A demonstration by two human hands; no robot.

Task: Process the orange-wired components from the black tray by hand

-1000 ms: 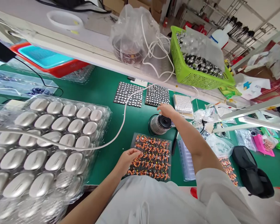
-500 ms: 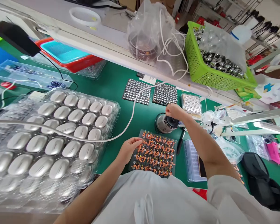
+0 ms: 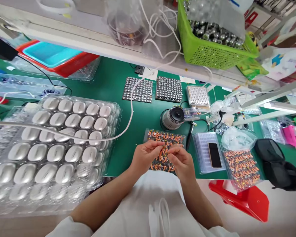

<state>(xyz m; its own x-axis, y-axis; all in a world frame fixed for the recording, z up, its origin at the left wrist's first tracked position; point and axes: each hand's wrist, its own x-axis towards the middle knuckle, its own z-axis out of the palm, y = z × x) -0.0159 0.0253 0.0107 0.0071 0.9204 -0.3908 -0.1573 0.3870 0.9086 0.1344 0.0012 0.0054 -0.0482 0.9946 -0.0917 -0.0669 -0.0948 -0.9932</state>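
Over a tray of small orange-and-black parts (image 3: 160, 135), my left hand (image 3: 146, 156) and my right hand (image 3: 184, 161) face each other, fingertips a small gap apart. Thumb and forefinger are pinched on each hand. Whatever they hold is too small to make out. The hands cover much of the tray's lower half. Just beyond it stands a round grey machine with a black disc on top (image 3: 173, 117), perhaps a tape dispenser. A black-handled tool (image 3: 189, 136) lies right of the tray.
At left, stacked clear trays hold silver rounded cases (image 3: 56, 153). A white cable (image 3: 130, 120) arches over them. Trays of small metal parts (image 3: 169, 89) lie toward the back, under a shelf carrying a green basket (image 3: 212, 54). Rightward are a phone (image 3: 214, 154) and another orange-part tray (image 3: 243, 168).
My right hand has come back from the round machine to the tray, close to my left hand. My left hand has shifted slightly right. The view has tilted downward.
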